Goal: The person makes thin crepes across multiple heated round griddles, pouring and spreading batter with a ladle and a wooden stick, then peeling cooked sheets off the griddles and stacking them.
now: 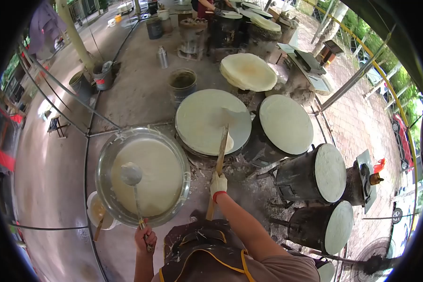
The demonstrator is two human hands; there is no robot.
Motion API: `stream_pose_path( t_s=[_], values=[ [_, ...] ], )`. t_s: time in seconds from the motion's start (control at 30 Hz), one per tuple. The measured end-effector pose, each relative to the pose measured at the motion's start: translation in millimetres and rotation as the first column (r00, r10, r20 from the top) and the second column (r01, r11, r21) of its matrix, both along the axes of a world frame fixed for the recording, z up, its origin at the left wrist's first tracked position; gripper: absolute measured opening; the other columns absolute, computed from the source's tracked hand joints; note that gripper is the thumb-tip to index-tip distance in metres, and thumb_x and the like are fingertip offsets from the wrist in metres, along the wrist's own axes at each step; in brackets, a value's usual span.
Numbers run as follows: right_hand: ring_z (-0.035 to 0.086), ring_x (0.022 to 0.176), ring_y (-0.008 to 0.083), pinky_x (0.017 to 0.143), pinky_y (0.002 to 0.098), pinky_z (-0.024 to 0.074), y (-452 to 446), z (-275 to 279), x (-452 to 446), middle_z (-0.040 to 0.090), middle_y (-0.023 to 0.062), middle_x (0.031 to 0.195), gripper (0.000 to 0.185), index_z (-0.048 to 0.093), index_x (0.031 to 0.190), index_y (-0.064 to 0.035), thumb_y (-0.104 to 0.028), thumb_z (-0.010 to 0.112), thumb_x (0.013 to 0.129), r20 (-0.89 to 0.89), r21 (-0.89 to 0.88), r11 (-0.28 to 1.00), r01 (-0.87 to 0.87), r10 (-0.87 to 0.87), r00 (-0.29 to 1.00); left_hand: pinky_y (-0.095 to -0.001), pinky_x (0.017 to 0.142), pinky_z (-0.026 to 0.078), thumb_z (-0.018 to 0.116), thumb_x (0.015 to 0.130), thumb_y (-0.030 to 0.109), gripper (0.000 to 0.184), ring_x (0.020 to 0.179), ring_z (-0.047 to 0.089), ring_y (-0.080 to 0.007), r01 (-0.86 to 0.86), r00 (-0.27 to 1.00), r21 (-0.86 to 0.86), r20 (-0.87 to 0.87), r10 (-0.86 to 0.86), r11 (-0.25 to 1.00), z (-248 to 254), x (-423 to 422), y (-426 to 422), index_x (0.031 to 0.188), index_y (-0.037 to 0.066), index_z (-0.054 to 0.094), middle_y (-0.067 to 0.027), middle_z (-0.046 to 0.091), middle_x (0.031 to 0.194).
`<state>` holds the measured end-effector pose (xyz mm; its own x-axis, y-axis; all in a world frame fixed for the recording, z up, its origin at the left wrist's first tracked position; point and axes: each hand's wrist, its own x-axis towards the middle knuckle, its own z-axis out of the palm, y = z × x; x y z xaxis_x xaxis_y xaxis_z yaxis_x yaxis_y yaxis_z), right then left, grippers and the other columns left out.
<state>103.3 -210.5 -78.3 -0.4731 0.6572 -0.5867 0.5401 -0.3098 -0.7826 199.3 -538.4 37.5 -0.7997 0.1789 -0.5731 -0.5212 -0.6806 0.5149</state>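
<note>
My left hand (145, 238) is closed around the handle of a metal ladle (131, 173). The ladle's bowl, coated with batter, is over the wide metal basin (185, 176) of pale batter (157, 171). My right hand (218, 184), in a white glove, grips a long wooden spreader (222, 152). Its far end reaches over the nearest round griddle (199, 115), where a thin pale layer of batter covers most of the surface. A greyish patch shows near the spreader's tip, and a small whiter blob lies beside the shaft.
Several griddles on black drum stoves curve along my right, including one (286, 124) and another (330, 173). A stack of thin round flatbreads (249, 71) lies beyond. A white bucket (93, 207) stands beside the basin, a metal bucket (182, 81) ahead. Another person (205, 8) is at the far stoves.
</note>
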Motion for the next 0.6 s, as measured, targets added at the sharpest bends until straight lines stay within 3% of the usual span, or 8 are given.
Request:
stream_pose_path(
  t_s=[0.17, 0.23, 0.27, 0.37, 0.4, 0.47, 0.53, 0.6],
  values=[
    [0.055, 0.048, 0.0178, 0.043, 0.0316, 0.0417, 24.7, -132.0, 32.4, 0.058, 0.0088, 0.061, 0.026, 0.059, 0.09, -0.003, -0.028, 0.057, 0.084, -0.01, 0.626, 0.632, -0.457, 0.592, 0.806, -0.0217, 0.036, 0.028, 0.043, 0.087, 0.006, 0.031, 0.038, 0.031, -0.0068, 0.01, 1.0, -0.043, -0.021, -0.011, 0.999, 0.2, 6.0, 33.7, 0.118, 0.006, 0.048, -0.0011, 0.041, 0.067],
    [0.054, 0.047, 0.0168, 0.042, 0.0309, 0.0401, 59.4, -108.2, 46.1, 0.058, 0.0077, 0.06, 0.025, 0.059, 0.087, -0.002, -0.027, 0.058, 0.084, 0.034, 0.15, 0.914, -0.378, 0.377, 0.926, -0.0216, 0.036, 0.028, 0.044, 0.087, 0.006, 0.031, 0.038, 0.031, -0.0069, -0.001, 0.999, -0.012, -0.038, 0.0, 1.0, -3.8, 3.2, 54.7, 0.118, 0.006, 0.048, -0.001, 0.041, 0.067],
    [0.052, 0.046, 0.0159, 0.043, 0.0303, 0.0391, 95.9, 3.9, 39.6, 0.056, 0.0059, 0.057, 0.026, 0.059, 0.083, -0.0007, -0.027, 0.057, 0.085, -0.024, 0.012, 0.967, -0.256, 0.257, 0.966, -0.0214, 0.036, 0.028, 0.044, 0.088, 0.005, 0.031, 0.038, 0.031, -0.0069, -0.02, 0.999, 0.006, -0.039, 0.02, 1.0, -5.2, 8.0, 77.7, 0.118, 0.006, 0.048, -0.0009, 0.041, 0.067],
    [0.06, 0.056, 0.033, 0.047, 0.0399, 0.0439, 130.0, -10.8, 29.5, 0.061, 0.0156, 0.064, 0.033, 0.06, 0.095, 0.0001, -0.032, 0.056, 0.086, -0.08, 0.034, 0.949, -0.314, 0.315, 0.946, -0.0214, 0.038, 0.029, 0.045, 0.088, 0.007, 0.028, 0.04, 0.032, -0.0071, -0.054, 0.998, 0.043, -0.024, 0.055, 0.998, 6.3, 12.7, 123.0, 0.116, 0.006, 0.048, -0.0011, 0.041, 0.069],
    [0.062, 0.061, 0.032, 0.053, 0.0409, 0.0457, 133.9, -39.2, 37.1, 0.062, 0.0164, 0.067, 0.034, 0.06, 0.096, 0.0, -0.032, 0.054, 0.086, -0.016, 0.203, 0.828, -0.522, 0.536, 0.844, -0.0214, 0.038, 0.029, 0.045, 0.088, 0.007, 0.028, 0.041, 0.033, -0.0071, -0.066, 0.998, 0.052, -0.02, 0.067, 0.996, 11.1, 12.7, 140.1, 0.116, 0.006, 0.048, -0.0011, 0.041, 0.069],
    [0.062, 0.065, 0.0319, 0.057, 0.0423, 0.0464, 141.4, -102.0, 61.9, 0.062, 0.0178, 0.07, 0.035, 0.06, 0.093, 0.0005, -0.033, 0.053, 0.086, -0.047, 0.154, 0.738, -0.657, 0.67, 0.741, -0.0215, 0.04, 0.031, 0.046, 0.089, 0.009, 0.026, 0.043, 0.034, -0.0073, -0.043, 0.998, 0.094, -0.042, 0.047, 0.995, 12.4, 15.5, 171.0, 0.115, 0.006, 0.048, -0.0014, 0.041, 0.071],
    [0.062, 0.076, 0.0353, 0.068, 0.0452, 0.0469, 172.4, -29.8, 68.4, 0.063, 0.0217, 0.079, 0.035, 0.06, 0.092, -0.0006, -0.035, 0.052, 0.086, 0.067, 0.025, 0.727, -0.686, 0.683, 0.727, -0.0217, 0.042, 0.032, 0.047, 0.089, 0.009, 0.026, 0.044, 0.035, -0.0075, -0.011, 0.997, 0.124, -0.071, 0.02, 0.992, 14.8, 14.0, 198.3, 0.115, 0.006, 0.047, -0.0015, 0.041, 0.072],
    [0.062, 0.076, 0.0369, 0.067, 0.0447, 0.0473, 209.5, -51.0, 55.9, 0.062, 0.0224, 0.079, 0.034, 0.06, 0.093, -0.002, -0.034, 0.052, 0.086, 0.083, 0.109, 0.772, -0.626, 0.62, 0.78, -0.0221, 0.044, 0.034, 0.048, 0.088, 0.01, 0.026, 0.046, 0.035, -0.0077, 0.019, 0.996, 0.138, -0.091, -0.006, 0.99, 18.5, 15.7, 220.4, 0.114, 0.007, 0.047, -0.0015, 0.042, 0.074]
  ],
)
